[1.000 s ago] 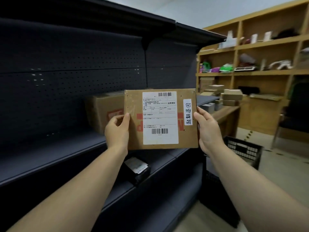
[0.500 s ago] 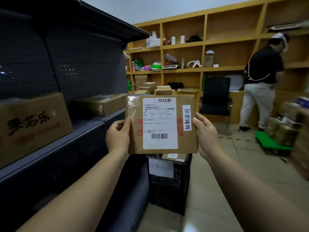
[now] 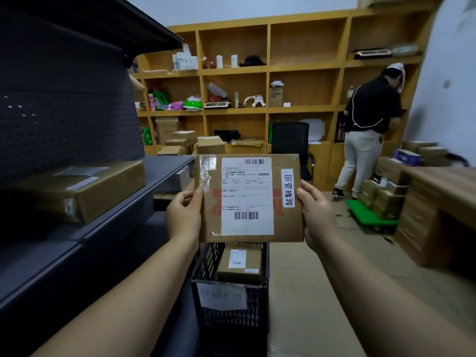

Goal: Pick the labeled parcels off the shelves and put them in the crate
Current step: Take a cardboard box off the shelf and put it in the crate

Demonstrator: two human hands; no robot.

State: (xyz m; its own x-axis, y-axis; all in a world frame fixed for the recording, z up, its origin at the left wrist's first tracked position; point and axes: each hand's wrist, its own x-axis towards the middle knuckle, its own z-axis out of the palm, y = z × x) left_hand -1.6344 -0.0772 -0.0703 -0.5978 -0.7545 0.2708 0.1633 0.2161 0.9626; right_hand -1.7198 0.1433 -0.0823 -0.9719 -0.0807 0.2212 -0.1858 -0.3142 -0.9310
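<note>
A flat brown cardboard parcel point(image 3: 286, 228) with a white shipping label and a small handwritten sticker is held upright in front of me. My left hand point(image 3: 183, 215) grips its left edge and my right hand point(image 3: 317, 215) grips its right edge. Directly below it on the floor stands a black slatted crate point(image 3: 229, 313) with a paper tag on its front. Inside the crate lies another labeled parcel point(image 3: 238, 264).
A dark metal shelf unit point(image 3: 77, 253) runs along the left, with a long brown box point(image 3: 85, 189) on it. Wooden shelving point(image 3: 268, 68) fills the back wall, near an office chair point(image 3: 290, 137). A person point(image 3: 365, 135) stands at right beside stacked boxes, a green cart point(image 3: 368, 217) and a wooden desk point(image 3: 438, 202).
My view has swung right from the dark shelf toward the room. The parcel, still held in both hands, now hangs straight above the crate, which has come closer.
</note>
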